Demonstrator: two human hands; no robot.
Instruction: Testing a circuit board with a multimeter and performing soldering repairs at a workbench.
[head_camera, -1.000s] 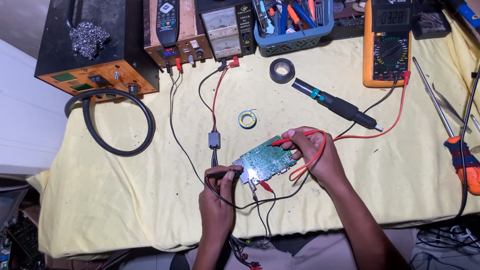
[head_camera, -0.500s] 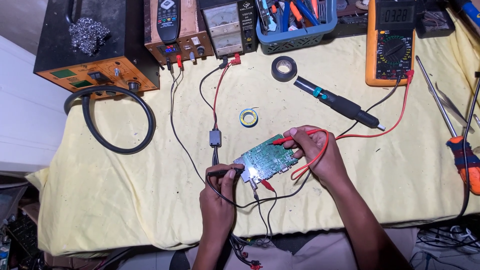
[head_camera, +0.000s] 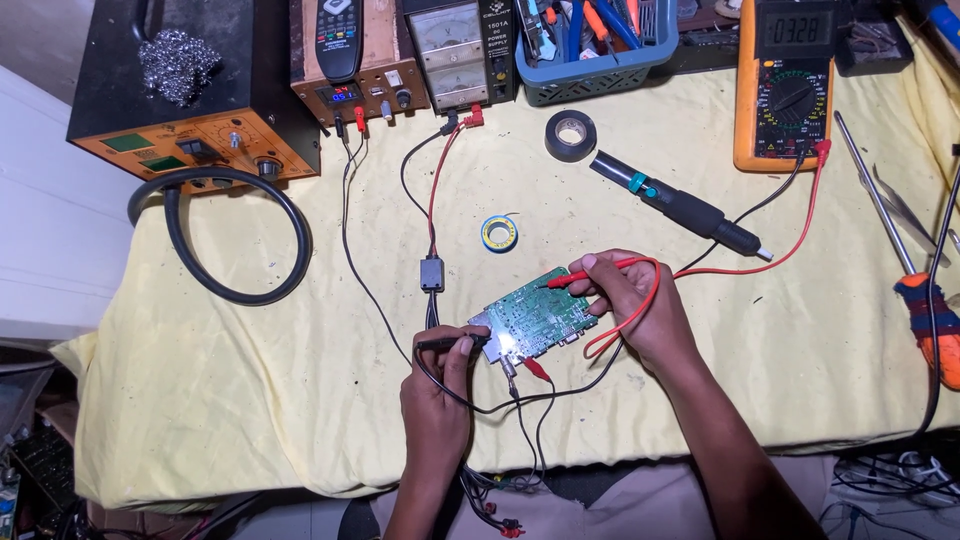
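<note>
A green circuit board (head_camera: 535, 315) lies on the yellow cloth near the table's front edge. My left hand (head_camera: 440, 385) grips a black test probe (head_camera: 452, 343), its tip touching the board's left end. My right hand (head_camera: 635, 305) holds a red test probe (head_camera: 590, 273) with the tip on the board's upper part. Red and black leads run from the probes to an orange multimeter (head_camera: 787, 85) at the back right. A red clip (head_camera: 535, 368) hangs at the board's lower edge.
At the back stand an orange-fronted black station (head_camera: 190, 110) with a looped hose (head_camera: 235, 240), a wooden box, a meter-faced power supply (head_camera: 460, 55) and a blue tool basket (head_camera: 600, 50). Black tape roll (head_camera: 571, 134), small yellow-blue roll (head_camera: 499, 233), black handpiece (head_camera: 680, 207), screwdrivers (head_camera: 915, 270) lie around.
The view has shifted slightly. Both hands stay on the board with the probes in nearly the same places.
</note>
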